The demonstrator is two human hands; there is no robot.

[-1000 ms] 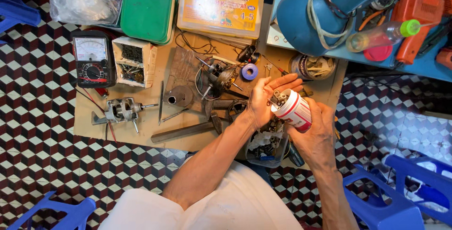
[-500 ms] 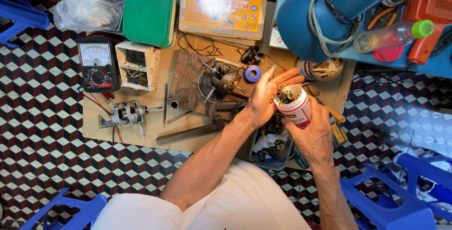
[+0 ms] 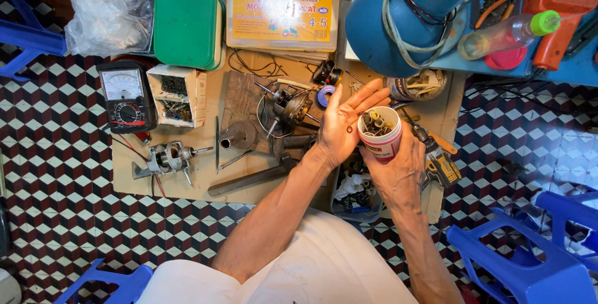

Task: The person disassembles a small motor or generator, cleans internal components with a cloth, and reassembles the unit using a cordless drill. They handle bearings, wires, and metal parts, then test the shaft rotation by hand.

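The right hand (image 3: 398, 176) was wrapped around a small white tub (image 3: 380, 133) of washers and rings, mouth tilted toward the left hand (image 3: 346, 126). That hand lay flat open, palm up, touching the tub's rim, a tiny ring (image 3: 349, 129) resting on it. Both hovered over a cluttered board counter (image 3: 187, 182) with a fan motor (image 3: 288, 106) and multimeter (image 3: 126, 95), above a checkered tile floor (image 3: 56, 173).

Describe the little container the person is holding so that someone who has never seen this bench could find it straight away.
Start at the big blue lamp shade at the top of the workboard and drop straight down to the two hands. The right hand grips a small white tub with a red label, full of small metal rings, beside the open left hand. It is the only open round tub off the board.
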